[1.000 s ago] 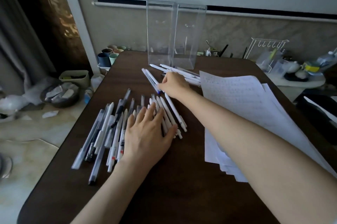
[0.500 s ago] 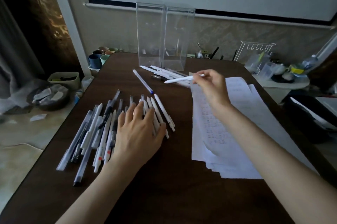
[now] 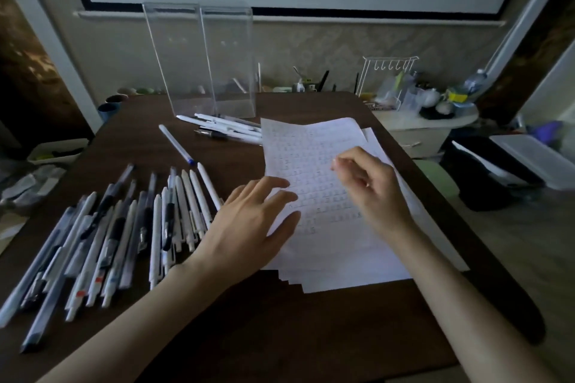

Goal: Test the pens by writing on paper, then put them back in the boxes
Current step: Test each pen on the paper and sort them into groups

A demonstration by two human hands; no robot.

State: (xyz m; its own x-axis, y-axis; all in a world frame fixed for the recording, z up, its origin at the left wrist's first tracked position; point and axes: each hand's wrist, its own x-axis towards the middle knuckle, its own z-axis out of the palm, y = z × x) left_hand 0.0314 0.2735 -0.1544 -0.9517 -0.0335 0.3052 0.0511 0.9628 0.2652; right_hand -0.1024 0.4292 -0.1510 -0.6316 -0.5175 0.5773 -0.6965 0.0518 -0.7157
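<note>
The paper stack (image 3: 326,252) lies under both hands: left hand (image 3: 249,227) flat, fingers spread, on its left edge, right hand (image 3: 373,189) curled in a writing pinch over it, contents too blurred to tell; loose pens (image 3: 124,227) just left, pointing toward clear boxes (image 3: 199,58).

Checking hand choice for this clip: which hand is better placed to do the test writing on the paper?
Right. The right hand is over the paper, fingers pinched on what looks like a pen; the left hand lies flat on its left edge.
</note>
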